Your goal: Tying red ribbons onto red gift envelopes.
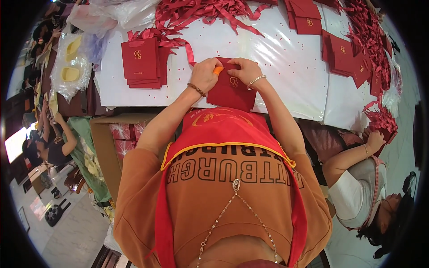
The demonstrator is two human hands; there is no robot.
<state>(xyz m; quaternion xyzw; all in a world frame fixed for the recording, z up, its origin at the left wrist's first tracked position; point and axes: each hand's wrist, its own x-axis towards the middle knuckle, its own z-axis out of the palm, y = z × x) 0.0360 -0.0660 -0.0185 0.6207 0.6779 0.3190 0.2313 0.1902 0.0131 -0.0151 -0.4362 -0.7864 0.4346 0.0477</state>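
The person's left hand [204, 75] and right hand [245, 70] both pinch the top edge of a dark red paper bag [230, 91], lying flat at the near edge of the white table [290, 58], long axis running away from the body, its opening seemingly pointing away. An orange cap [218, 69] covers 1 left finger. Farther left lies a stack of bags [142, 62]; beyond, red ribbons [210, 11].

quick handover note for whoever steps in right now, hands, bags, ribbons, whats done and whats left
Left hand: gripping the top left corner of a dark red paper bag, with a small orange tool at the fingertips.
Right hand: pinching the same bag's top edge.
The bag lies flat at the near edge of the white table.
Done, by the look of it: a neat stack of bags on the left.
Apparently left: loose bags on the right and a red ribbon pile at the far side.
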